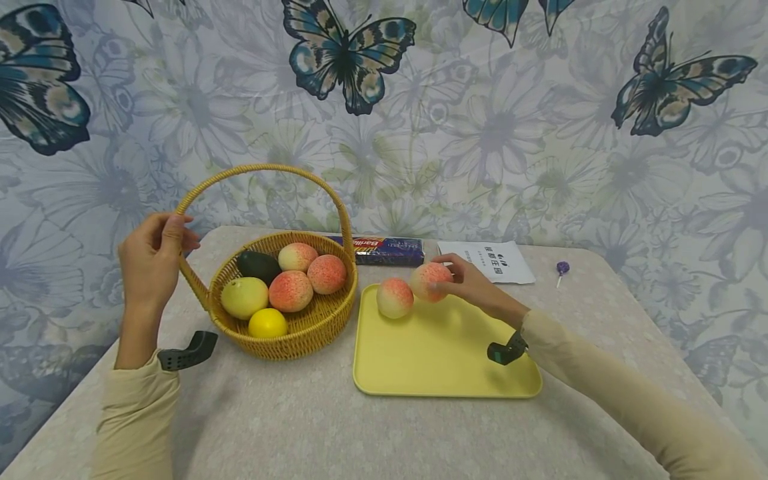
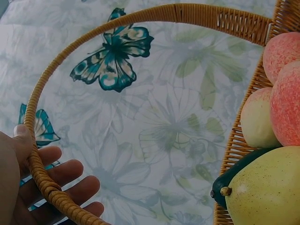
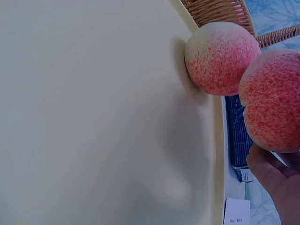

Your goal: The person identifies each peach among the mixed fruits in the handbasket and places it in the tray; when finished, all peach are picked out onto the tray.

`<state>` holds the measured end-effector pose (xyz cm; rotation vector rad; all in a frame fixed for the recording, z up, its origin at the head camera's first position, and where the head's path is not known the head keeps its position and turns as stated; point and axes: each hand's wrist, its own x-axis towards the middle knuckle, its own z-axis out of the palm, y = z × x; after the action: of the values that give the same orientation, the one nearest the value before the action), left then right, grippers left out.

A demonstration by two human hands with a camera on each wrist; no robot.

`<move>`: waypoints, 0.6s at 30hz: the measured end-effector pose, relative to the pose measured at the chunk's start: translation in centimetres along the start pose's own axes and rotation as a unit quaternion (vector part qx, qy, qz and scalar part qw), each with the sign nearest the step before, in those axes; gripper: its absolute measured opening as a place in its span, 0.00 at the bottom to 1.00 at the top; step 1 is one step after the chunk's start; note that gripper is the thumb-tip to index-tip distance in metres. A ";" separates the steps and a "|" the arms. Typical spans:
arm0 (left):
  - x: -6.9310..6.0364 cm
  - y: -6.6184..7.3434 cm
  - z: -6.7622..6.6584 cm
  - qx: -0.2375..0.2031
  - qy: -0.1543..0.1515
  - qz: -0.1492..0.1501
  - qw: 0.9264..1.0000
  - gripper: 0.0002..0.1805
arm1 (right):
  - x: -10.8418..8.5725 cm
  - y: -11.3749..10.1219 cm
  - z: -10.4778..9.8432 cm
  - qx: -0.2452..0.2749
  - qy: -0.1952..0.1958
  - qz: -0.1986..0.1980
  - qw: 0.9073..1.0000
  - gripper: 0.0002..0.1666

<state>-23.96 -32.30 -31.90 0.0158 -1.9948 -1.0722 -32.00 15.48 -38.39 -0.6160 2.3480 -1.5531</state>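
Note:
My left hand (image 1: 153, 257) grips the left side of the handle (image 2: 40, 173) of a yellow wicker basket (image 1: 324, 333), thumb on one side and fingers behind. Inside the basket lie a dark green avocado (image 1: 258, 267), a yellow-green round fruit (image 1: 245, 298), a yellow lemon-like fruit (image 1: 268, 323) and several peaches (image 1: 291, 291). With fingertips and thumb, my right hand (image 1: 477, 287) holds a pink peach (image 3: 274, 101) over the back edge of a yellow tray (image 1: 444, 353). Another peach (image 1: 395, 298) sits on the tray's back left corner, just beside the held one.
Behind the tray lies a blue Barilla box (image 1: 390, 251), partly hidden by the basket. A white printed packet (image 1: 489, 261) is at its right. Further right, a purple lollipop (image 1: 562, 268) lies on the table (image 1: 270, 413). A patterned backdrop (image 1: 480, 167) hangs behind the table.

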 end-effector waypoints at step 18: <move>0.0 0.1 0.0 0.001 0.001 -0.003 1.000 0.19 | -0.2 1.7 -0.6 -0.034 -0.033 0.026 0.999 0.31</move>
<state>-23.93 -32.22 -31.83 0.0253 -1.9960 -1.0734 -32.43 16.59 -39.69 -0.6073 2.3571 -1.4155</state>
